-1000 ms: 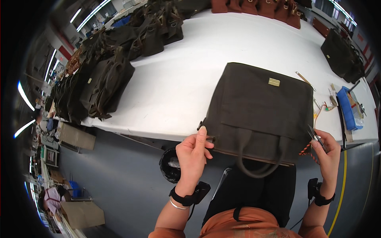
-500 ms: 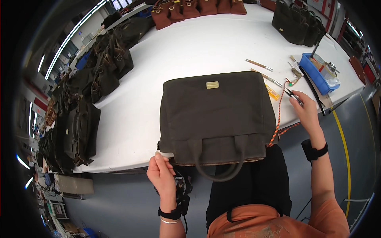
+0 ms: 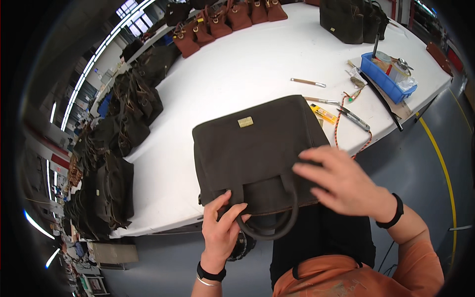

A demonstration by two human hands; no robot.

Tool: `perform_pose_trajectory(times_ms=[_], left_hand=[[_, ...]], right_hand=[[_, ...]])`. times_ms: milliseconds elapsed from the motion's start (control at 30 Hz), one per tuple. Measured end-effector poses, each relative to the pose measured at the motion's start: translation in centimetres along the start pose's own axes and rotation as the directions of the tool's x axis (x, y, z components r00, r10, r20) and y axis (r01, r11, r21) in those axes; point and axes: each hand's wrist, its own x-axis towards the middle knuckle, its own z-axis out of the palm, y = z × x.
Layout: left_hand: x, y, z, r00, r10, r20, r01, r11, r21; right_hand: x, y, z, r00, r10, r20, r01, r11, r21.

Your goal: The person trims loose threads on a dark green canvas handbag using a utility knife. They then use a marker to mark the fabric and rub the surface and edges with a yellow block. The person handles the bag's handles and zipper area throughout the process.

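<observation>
A dark olive-brown fabric handbag (image 3: pixel 252 153) lies flat on the white table, its zipped opening and two rounded handles toward me. A small gold plate sits near its far edge. My left hand (image 3: pixel 220 235) is closed on the bag's near left edge, its fingers at the base of a handle (image 3: pixel 292 213) and the zip. Above the bag's right side, my right hand (image 3: pixel 344 183) is open and holds nothing, fingers stretched toward the other handle base. Right of the bag lie a slim dark-and-silver hand tool (image 3: pixel 354 119) and an orange-and-black cord (image 3: pixel 337 131).
Wooden-handled tools (image 3: pixel 308 82) and a yellow packet (image 3: pixel 322 114) lie beyond the bag. A blue bin (image 3: pixel 388 81) of supplies stands at the table's right. Dark bags (image 3: pixel 131 111) line the left side, brown bags (image 3: pixel 213 24) the far edge, more dark bags (image 3: pixel 341 22) the far right.
My right hand has let go of the slim tool, now on the table, and moved left over the bag. My left hand has shifted from the bag's corner to the handle base.
</observation>
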Motion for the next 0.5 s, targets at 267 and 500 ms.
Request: perform_pose_trajectory(times_ms=[267,500], left_hand=[[4.6,2.3,-0.5,0.962,-0.067,-0.264,0.031,0.990,-0.137],[3.8,4.0,1.9,0.944,0.320,-0.086,-0.305,0.941,0.147]], right_hand=[[4.7,1.6,1.1,0.991,-0.120,-0.056,0.126,0.984,0.125],[8.6,2.4,-0.5,0.996,-0.003,-0.094,0.023,0.977,0.212]])
